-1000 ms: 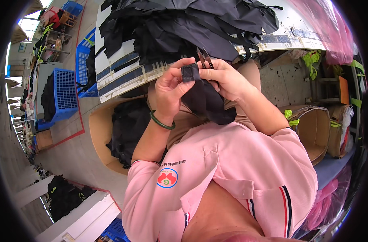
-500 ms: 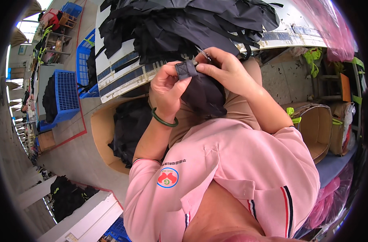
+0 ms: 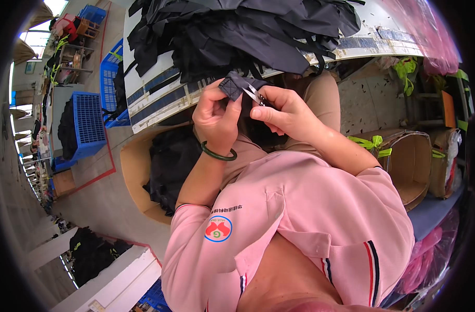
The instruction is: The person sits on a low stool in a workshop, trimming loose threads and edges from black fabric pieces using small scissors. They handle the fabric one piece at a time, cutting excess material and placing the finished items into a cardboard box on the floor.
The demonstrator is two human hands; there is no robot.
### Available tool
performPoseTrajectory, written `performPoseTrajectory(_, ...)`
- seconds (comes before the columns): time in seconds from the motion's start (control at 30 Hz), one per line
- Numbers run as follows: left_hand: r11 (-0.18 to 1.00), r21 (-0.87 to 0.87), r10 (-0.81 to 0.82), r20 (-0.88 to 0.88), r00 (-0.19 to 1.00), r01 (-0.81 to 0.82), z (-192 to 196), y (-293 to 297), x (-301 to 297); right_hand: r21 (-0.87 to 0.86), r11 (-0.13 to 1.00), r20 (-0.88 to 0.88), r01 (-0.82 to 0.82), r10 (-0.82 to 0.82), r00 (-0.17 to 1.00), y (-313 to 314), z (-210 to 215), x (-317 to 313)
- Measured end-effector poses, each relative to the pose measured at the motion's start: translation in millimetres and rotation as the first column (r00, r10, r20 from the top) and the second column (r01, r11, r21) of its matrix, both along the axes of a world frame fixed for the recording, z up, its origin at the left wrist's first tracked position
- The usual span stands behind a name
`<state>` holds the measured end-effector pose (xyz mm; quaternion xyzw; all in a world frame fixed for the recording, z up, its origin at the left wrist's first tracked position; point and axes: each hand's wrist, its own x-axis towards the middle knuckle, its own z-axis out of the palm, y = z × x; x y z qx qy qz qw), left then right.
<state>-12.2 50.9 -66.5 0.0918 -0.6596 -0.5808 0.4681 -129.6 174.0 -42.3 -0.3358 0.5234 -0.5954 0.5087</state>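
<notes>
Between the thumb and fingers of my left hand (image 3: 216,115) is the stitched end of a black fabric piece (image 3: 230,88), with a cross of seam lines on it. The rest of that cloth runs back toward the table edge, partly behind my fingers. My right hand (image 3: 289,112) is closed round a pair of thread snips (image 3: 254,94). Their silvery blades point up and left, apart at the tips, right beside the stitched end. Whether a thread lies between the blades is too small to tell.
A heap of black fabric pieces (image 3: 237,36) covers much of the white table (image 3: 144,117) ahead. At my left stands a cardboard box (image 3: 135,171) with black cloth; blue crates (image 3: 89,125) are farther left. Another open cardboard box (image 3: 411,166) sits at the right, below pink plastic (image 3: 440,57).
The cloth that hung over my lap is now up by the table edge. My right hand has shifted slightly down, and the snips' blades now show beside the stitched end.
</notes>
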Motion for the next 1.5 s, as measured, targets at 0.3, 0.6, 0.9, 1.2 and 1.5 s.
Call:
performPoseTrajectory(0.3,0.997,-0.056,0.046,0.042,0.998,-0.044,-3.2,4.8,-1.0,-0.144,0.981,-0.391,0.132,-0.179,0.903,-6.4,-1.1,3.4)
performPoseTrajectory(0.6,0.979,-0.198,0.071,0.11,0.991,-0.048,-3.5,0.9,0.3,-0.087,0.988,-0.365,0.129,-0.152,0.918,-3.6,-1.7,0.4)
performPoseTrajectory(0.9,0.95,-0.309,-0.014,0.101,0.995,0.044,-6.9,-5.9,0.6,-0.112,0.986,-0.396,0.124,-0.159,0.904,-3.0,1.2,-2.8)
performPoseTrajectory(1.2,0.983,-0.053,-0.167,0.108,0.98,0.173,4.4,-6.6,1.8,0.041,0.998,-0.24,0.056,-0.045,0.97,7.7,9.9,-12.3)
performPoseTrajectory(1.5,0.822,0.272,-0.541,0.101,0.835,0.5,10.5,-21.9,7.7,0.024,0.992,-0.634,-0.124,0.111,0.765,13.9,26.5,-38.4)
